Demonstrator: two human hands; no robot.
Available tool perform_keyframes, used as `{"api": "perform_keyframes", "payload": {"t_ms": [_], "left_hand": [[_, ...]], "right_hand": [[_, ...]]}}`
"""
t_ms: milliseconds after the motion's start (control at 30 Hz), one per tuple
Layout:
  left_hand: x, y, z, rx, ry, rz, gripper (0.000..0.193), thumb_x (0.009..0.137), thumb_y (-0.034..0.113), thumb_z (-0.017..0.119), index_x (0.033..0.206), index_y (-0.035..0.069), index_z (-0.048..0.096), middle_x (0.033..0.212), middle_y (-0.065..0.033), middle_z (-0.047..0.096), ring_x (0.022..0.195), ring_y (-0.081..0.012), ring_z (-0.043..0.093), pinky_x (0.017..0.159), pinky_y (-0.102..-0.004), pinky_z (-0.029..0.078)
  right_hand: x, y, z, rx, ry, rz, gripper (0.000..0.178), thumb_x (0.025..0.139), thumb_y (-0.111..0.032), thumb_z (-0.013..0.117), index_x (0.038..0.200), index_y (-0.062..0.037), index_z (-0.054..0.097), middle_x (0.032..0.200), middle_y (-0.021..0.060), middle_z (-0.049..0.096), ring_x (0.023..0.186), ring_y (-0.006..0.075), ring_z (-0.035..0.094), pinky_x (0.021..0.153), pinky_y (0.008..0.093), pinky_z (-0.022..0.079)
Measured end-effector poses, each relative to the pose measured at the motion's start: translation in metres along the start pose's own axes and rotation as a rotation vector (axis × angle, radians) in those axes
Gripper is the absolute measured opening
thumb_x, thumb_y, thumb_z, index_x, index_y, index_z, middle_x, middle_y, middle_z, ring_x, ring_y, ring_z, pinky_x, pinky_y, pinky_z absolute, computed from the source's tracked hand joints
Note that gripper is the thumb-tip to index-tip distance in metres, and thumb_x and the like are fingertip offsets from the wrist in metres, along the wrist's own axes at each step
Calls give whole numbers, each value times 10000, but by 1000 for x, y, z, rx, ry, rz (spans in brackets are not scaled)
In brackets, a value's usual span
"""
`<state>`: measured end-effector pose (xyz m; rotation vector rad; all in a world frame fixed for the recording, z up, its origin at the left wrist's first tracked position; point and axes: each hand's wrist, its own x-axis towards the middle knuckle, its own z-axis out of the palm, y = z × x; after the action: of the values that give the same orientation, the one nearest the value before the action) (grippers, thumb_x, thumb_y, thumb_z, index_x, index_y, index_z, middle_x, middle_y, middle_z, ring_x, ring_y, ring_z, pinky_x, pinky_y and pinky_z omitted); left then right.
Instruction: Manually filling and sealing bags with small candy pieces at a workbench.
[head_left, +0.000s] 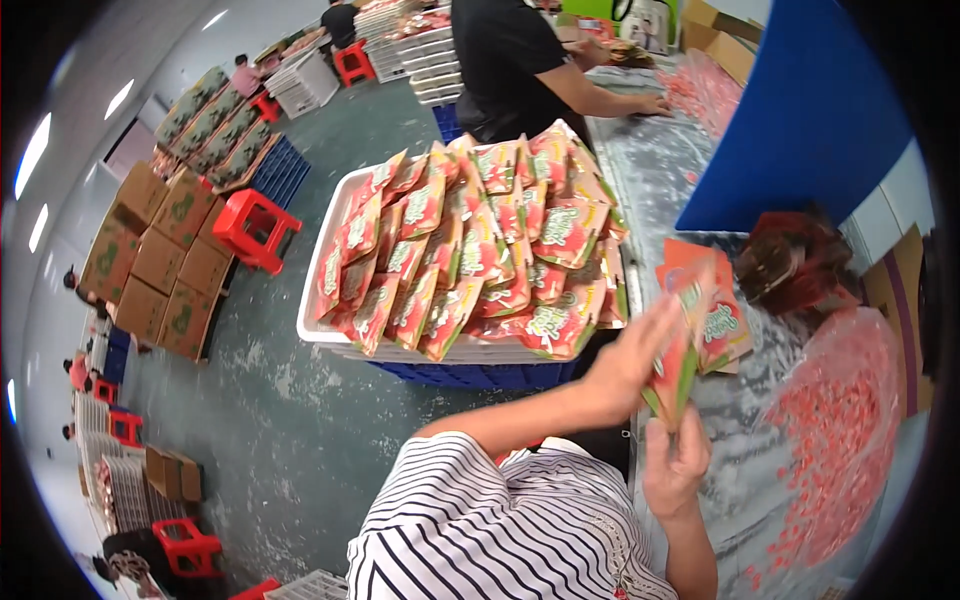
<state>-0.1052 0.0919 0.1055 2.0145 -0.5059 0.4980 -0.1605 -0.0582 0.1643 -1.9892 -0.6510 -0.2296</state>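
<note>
Head view takes in a long grey worktop on the person's right, with a broad flat blue panel standing on it. Left of the worktop, a white rectangular plastic tray carries overlapping rows of filled red, tan and green pouches. A clear, pink-tinted plastic bag lies slumped on the worktop among small red pieces. Nearer the hands are flat red-and-tan pouches.

Just in front of these, a single red pouch with green and tan sides is up between both hands, tilted. The right hand pinches its lower end between thumb and fingers; the left hand lies along its upper part, too blurred to tell whether it grips or only presses.

This pouch looks light and thin-walled, bending easily yet keeping a crease. Its glossy face is probably slick, so the side edges and folded lower end seem the surest holds. Light pressure should do; a hard squeeze would likely buckle the film.
</note>
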Motion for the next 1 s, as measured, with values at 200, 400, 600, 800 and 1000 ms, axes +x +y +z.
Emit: {"api": "perform_keyframes", "payload": {"t_ms": [200, 400, 600, 800, 1000], "left_hand": [[47, -49, -211, 825, 489, 244, 824, 661, -113, 651, 1423, 69, 394, 1386, -230, 437, 1267, -403, 445, 1023, -448, 431], [1, -142, -379, 1160, 556, -100, 661, 837, 7, 577, 1441, 189, 384, 1391, -152, 452, 1192, -373, 497, 983, -405, 435], [-131, -276, -429, 772, 126, -674, 299, 845, 174, 419, 1034, 76, 629, 1023, -259, 634, 973, -436, 591, 864, -472, 462], [-17, -218, -356, 1306, 319, -350, 382, 870, 322, 601, 1075, 1, 638, 1055, -262, 622, 976, -423, 607, 854, -454, 488], [105, -133, -102, 638, -76, 212, 402, 746, 76, 697, 1126, 13, 581, 1111, -201, 588, 1079, -394, 522, 974, -478, 368]], "right_hand": [[6, 1, 21, 95, -125, 0, 290, 905, -16, 535, 1183, 64, 561, 1140, 186, 624, 972, 247, 650, 862, 328, 515], [-36, 40, 14, 216, -78, 337, 226, 931, -6, 521, 1137, 58, 589, 1076, 133, 647, 844, 160, 649, 759, 266, 521], [-96, 73, -18, 135, 17, 611, 250, 960, -67, 505, 1160, 68, 572, 1041, 164, 660, 813, 154, 647, 735, 279, 535], [-132, 120, -44, 210, 225, 855, 276, 968, -144, 532, 1149, 59, 579, 1013, 157, 670, 816, 195, 677, 726, 294, 559], [-134, 127, -43, 461, 443, 984, 284, 972, -165, 527, 1145, 54, 582, 1005, 151, 674, 807, 202, 677, 716, 299, 559]]}}
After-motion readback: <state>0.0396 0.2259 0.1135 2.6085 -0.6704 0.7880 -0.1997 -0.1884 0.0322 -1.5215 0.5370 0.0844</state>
